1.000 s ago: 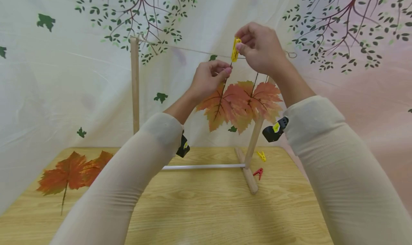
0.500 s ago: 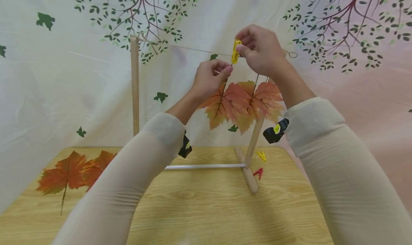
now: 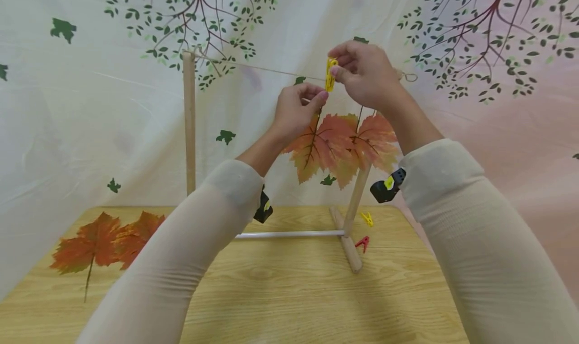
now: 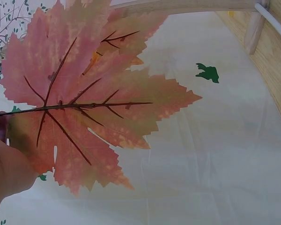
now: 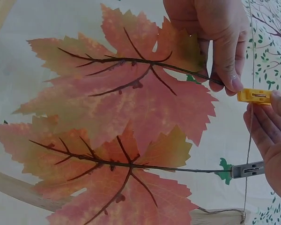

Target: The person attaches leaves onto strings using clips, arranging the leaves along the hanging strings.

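One leaf (image 5: 107,173) already hangs from the string (image 3: 271,70) by a grey clip (image 5: 247,169). Beside it, the left hand (image 3: 297,108) pinches the stem (image 5: 187,72) of a second leaf (image 3: 327,137) while the right hand (image 3: 368,75) pinches a yellow clip (image 3: 331,75) at the string. Two leaves (image 3: 92,243) lie unhung on the counter (image 3: 271,304), left.

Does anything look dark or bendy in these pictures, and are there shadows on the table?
Head view: yes, faint, soft-edged shadows on the table; left wrist view: slightly dim, but the leaf shows clear veins and no glare; right wrist view: dim and greyish, though the yellow clip stands out, and the post looks bowed, probably from the lens.
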Motion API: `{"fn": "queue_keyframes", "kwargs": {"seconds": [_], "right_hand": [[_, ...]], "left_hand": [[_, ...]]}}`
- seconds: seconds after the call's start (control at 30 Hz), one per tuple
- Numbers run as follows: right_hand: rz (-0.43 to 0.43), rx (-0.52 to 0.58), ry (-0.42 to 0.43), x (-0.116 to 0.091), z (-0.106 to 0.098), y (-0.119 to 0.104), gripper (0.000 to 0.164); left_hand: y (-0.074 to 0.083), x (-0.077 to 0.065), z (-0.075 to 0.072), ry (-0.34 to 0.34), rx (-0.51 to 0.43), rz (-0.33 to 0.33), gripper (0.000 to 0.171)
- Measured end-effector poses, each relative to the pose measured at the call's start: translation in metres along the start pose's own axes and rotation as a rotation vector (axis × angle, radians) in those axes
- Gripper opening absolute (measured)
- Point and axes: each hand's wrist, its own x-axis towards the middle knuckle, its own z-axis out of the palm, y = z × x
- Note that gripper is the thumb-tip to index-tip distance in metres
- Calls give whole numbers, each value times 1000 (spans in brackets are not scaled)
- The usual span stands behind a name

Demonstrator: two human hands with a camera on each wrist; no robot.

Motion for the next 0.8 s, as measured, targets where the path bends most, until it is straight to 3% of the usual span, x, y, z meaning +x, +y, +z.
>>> {"fn": "queue_keyframes", "kwargs": {"seconds": [0.4,0.8], "right_hand": [[-7,19,-11,-1,0,3,43],[-7,44,-27,-2,0,5,45]], "left_hand": [[-2,-2,0,9,-24,-11,25],[-8,-7,-4,-5,-8,22,25]]}}
